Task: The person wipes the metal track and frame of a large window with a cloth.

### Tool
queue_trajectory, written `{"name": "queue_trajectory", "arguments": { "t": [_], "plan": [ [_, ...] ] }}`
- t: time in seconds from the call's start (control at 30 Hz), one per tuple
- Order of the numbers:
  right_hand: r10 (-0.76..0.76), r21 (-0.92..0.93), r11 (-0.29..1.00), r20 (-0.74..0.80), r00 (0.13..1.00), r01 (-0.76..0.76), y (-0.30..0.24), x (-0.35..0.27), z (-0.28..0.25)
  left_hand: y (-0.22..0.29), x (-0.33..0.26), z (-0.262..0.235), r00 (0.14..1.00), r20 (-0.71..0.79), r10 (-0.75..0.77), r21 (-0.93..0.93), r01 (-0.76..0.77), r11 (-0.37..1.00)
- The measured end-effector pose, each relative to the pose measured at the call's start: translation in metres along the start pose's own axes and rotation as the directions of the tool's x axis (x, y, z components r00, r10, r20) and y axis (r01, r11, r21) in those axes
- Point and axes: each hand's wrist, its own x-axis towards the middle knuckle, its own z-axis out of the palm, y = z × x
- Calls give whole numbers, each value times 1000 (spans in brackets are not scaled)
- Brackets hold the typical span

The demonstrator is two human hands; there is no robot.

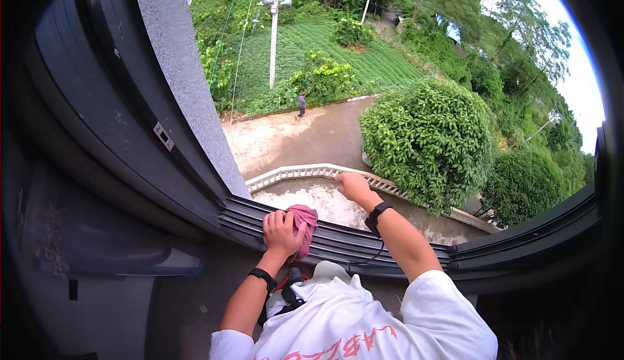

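My left hand [279, 232] is closed around a crumpled pink cloth [303, 226], resting on the dark sliding-window track [351, 243]. Several parallel rails run along this sill, and the cloth covers part of them. Beyond the sill, my right hand [353, 187] reaches out through the window opening at the end of a bent arm. Its fingers are curled in, and whatever they may hold is hidden. A dark band sits on each of my wrists.
Dark window frame [107, 61] curves up the left, with a small metal latch plate [163, 136]. Outside is a grey wall edge [188, 80]. Far below are a white balustrade [305, 170], a road with a person [301, 105], and a leafy tree [426, 142].
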Motion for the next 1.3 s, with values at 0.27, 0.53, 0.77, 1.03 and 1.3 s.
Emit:
{"name": "queue_trajectory", "arguments": {
  "t": [0.27, 0.53, 0.77, 1.03, 1.3],
  "plan": [
    [297, 308, 833, 452, 841, -460, 0, -64, -9, -4, -3, 7, 995, 81, -57, -132, 68, 989],
    [89, 634, 397, 694, 715, -664, -82, -77, -66, 6, 23, -15, 803, 454, -387, -864, 503, 30],
    [-132, 887, -93, 440, 889, -453, -124, -68, -80, 39, 76, -84, 816, 491, -305, -863, 409, -295],
    [262, 955, -264, 209, 942, -139, -121, -25, -133, -4, 92, -121, 856, 372, -358, -925, 371, -74],
    [-62, 802, -575, 153, 986, -161, -112, -19, -219, -7, 111, -191, 871, 330, -363, -933, 358, 12]
  ]
}}
